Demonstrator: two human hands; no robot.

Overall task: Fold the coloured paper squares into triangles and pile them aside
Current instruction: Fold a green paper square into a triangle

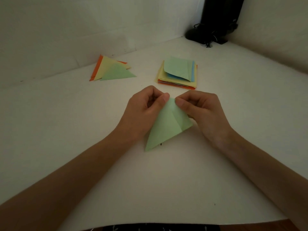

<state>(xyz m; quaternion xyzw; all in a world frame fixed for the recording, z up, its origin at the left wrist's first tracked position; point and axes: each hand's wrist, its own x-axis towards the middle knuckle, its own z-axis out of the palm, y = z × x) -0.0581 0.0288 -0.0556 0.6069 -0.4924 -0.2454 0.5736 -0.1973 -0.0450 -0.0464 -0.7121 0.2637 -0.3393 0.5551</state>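
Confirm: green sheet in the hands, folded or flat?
Folded. The green sheet shows a triangle outline, and the left hand and right hand pinch its top corner together.

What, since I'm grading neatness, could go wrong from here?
The left hand and right hand pinch the top corner of the green paper; its layers look offset, so the crease may skew. The stack of squares lies beyond the knuckles, its top sheet lifted, so a nudge might scatter it.

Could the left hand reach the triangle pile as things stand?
Likely yes: only table surface lies between the left hand and the triangle pile, though its fingers pinch the green paper.
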